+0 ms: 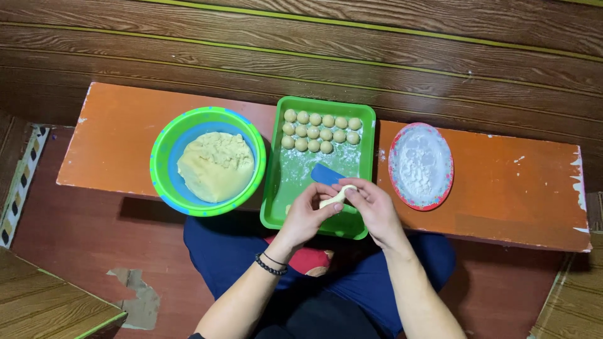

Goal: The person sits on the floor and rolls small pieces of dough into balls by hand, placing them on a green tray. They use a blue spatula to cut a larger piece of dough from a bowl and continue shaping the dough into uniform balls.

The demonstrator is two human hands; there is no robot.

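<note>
A piece of dough (334, 198) is pinched between the fingertips of the left hand (306, 216) and the right hand (375, 210), both grips closed on it, above the near edge of a green tray (276, 188). Rows of dough balls (320, 130) and a blue scraper (326, 174) lie in the tray. On the orange worktop (113, 138), a green bowl (164, 141) of dough sits to the left, a plate of flour (421, 164) to the right.

Pale dough piece (334, 198), small elongated lump, pinched between both hands' fingertips, above green tray's near edge
</note>
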